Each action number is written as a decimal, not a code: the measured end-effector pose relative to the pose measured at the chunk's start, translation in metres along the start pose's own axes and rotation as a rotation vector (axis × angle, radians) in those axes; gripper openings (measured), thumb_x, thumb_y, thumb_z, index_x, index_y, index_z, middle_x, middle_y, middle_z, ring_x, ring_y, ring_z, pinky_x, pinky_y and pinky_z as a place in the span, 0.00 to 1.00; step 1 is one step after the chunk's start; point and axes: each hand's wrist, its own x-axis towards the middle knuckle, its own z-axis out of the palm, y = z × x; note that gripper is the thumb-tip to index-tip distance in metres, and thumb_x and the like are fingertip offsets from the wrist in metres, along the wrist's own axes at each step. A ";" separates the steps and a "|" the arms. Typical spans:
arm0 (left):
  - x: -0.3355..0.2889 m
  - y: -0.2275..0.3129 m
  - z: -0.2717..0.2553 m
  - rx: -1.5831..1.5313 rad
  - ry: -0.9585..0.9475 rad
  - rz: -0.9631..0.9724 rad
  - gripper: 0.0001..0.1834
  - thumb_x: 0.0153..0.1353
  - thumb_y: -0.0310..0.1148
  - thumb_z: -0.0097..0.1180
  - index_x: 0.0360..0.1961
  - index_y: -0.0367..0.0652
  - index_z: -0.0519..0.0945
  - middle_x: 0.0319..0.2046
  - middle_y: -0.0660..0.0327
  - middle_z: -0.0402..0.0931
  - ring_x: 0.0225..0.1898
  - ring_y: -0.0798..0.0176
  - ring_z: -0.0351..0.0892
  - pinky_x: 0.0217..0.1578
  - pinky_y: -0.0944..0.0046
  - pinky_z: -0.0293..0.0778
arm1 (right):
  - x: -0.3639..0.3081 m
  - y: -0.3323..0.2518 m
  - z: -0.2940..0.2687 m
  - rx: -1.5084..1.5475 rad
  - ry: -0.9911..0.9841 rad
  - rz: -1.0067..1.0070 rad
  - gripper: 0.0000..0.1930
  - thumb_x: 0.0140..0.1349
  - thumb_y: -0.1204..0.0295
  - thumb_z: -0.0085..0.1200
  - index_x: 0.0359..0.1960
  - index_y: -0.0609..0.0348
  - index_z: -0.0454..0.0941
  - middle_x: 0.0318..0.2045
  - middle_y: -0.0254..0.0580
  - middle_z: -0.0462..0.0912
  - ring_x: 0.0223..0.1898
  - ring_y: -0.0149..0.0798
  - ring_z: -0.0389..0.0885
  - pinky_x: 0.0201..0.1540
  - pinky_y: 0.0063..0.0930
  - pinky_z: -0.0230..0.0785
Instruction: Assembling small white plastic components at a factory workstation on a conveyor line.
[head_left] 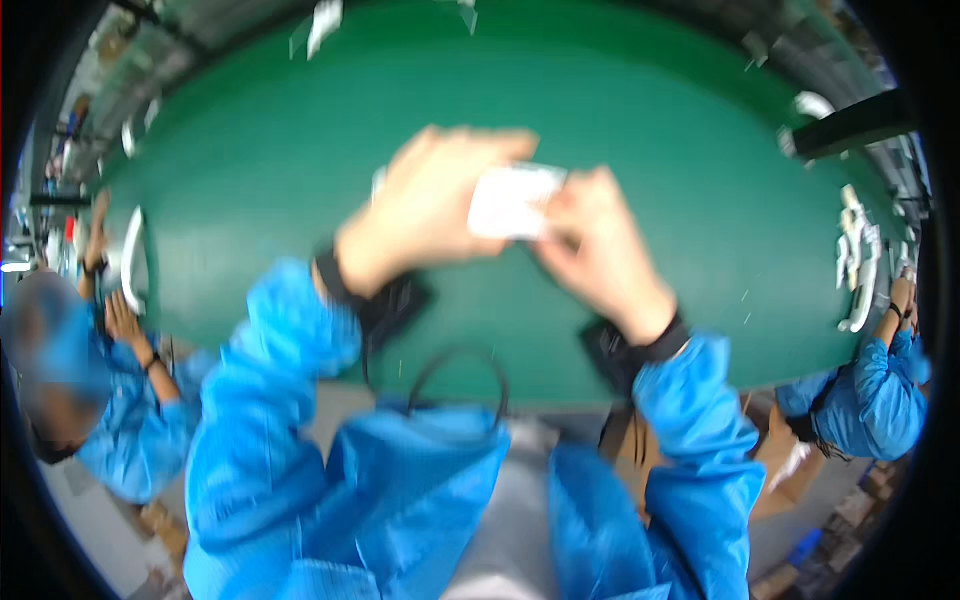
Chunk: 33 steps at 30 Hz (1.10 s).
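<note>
A small white rectangular piece [508, 203], blurred by motion, is held up over the green table between my two hands. My left hand [430, 195] is wrapped round its left side, with the back of the hand toward the camera. From the right, the thumb and fingers of my right hand [603, 240] pinch its edge. Its markings and exact kind are too smeared to make out. A bit of something white shows at the outer edge of my left hand. Black bands circle both wrists, and a dark box-like thing hangs by each one.
The green table [300, 130] curves across the view. A co-worker in blue sits at the left by a white curved part [133, 260]. Another works at the right near several white parts [855, 255]. A black arm [855, 125] juts in at the upper right. Cardboard boxes stand below.
</note>
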 end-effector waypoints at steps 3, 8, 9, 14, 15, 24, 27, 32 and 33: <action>-0.036 -0.008 -0.012 0.282 0.258 0.092 0.37 0.39 0.43 0.73 0.54 0.43 0.76 0.51 0.55 0.75 0.58 0.49 0.71 0.64 0.42 0.53 | 0.007 0.006 0.016 0.039 0.045 0.089 0.14 0.48 0.75 0.67 0.38 0.55 0.84 0.33 0.39 0.78 0.38 0.45 0.74 0.44 0.37 0.72; -0.065 -0.032 0.008 -0.014 0.546 -0.225 0.21 0.48 0.30 0.62 0.46 0.36 0.77 0.45 0.51 0.75 0.51 0.49 0.73 0.56 0.56 0.65 | 0.051 0.072 -0.020 -0.241 0.150 0.177 0.06 0.52 0.73 0.63 0.32 0.58 0.85 0.33 0.42 0.83 0.42 0.46 0.77 0.46 0.39 0.72; -0.064 -0.039 0.012 -0.019 0.547 -0.214 0.21 0.48 0.30 0.62 0.46 0.36 0.77 0.45 0.51 0.75 0.51 0.49 0.73 0.56 0.56 0.65 | 0.061 0.093 -0.021 -0.261 0.206 0.218 0.06 0.52 0.73 0.63 0.31 0.57 0.85 0.33 0.42 0.83 0.43 0.47 0.78 0.46 0.40 0.72; -0.038 -0.056 0.021 -0.264 0.411 -0.265 0.17 0.49 0.26 0.58 0.43 0.38 0.78 0.43 0.54 0.76 0.49 0.53 0.74 0.51 0.59 0.68 | 0.113 0.174 -0.032 -0.474 0.219 0.511 0.09 0.54 0.67 0.62 0.32 0.58 0.86 0.34 0.46 0.82 0.44 0.49 0.79 0.47 0.43 0.74; -0.048 -0.050 0.010 -0.277 0.431 -0.378 0.16 0.51 0.25 0.57 0.44 0.38 0.78 0.43 0.57 0.75 0.48 0.57 0.73 0.51 0.61 0.67 | 0.133 0.179 -0.020 -0.396 0.284 0.570 0.11 0.53 0.64 0.63 0.33 0.57 0.86 0.35 0.47 0.83 0.45 0.50 0.79 0.48 0.44 0.74; -0.057 -0.068 0.002 -0.297 0.395 -0.396 0.06 0.59 0.22 0.51 0.37 0.38 0.77 0.43 0.62 0.68 0.44 0.66 0.68 0.49 0.68 0.63 | 0.015 0.187 -0.159 -0.429 0.217 0.288 0.14 0.56 0.70 0.58 0.43 0.62 0.82 0.42 0.49 0.82 0.46 0.50 0.80 0.51 0.39 0.73; -0.059 -0.066 0.001 -0.258 0.391 -0.404 0.06 0.59 0.23 0.51 0.37 0.39 0.77 0.43 0.61 0.67 0.45 0.65 0.67 0.50 0.67 0.62 | -0.094 0.202 -0.240 -0.663 0.474 0.663 0.16 0.53 0.74 0.55 0.44 0.61 0.83 0.47 0.54 0.82 0.49 0.53 0.79 0.55 0.41 0.72; -0.067 -0.059 -0.009 -0.042 0.304 -0.356 0.07 0.58 0.24 0.52 0.37 0.38 0.77 0.43 0.59 0.68 0.49 0.58 0.67 0.54 0.62 0.61 | -0.203 0.229 -0.274 -0.921 0.458 1.000 0.16 0.55 0.72 0.54 0.47 0.57 0.82 0.43 0.52 0.84 0.48 0.54 0.81 0.54 0.46 0.71; -0.069 -0.059 -0.010 -0.034 0.302 -0.359 0.07 0.58 0.24 0.52 0.37 0.38 0.77 0.43 0.59 0.68 0.49 0.58 0.67 0.54 0.62 0.61 | -0.209 0.229 -0.270 -0.928 0.437 1.054 0.15 0.56 0.72 0.54 0.46 0.55 0.82 0.40 0.50 0.85 0.46 0.53 0.81 0.53 0.47 0.71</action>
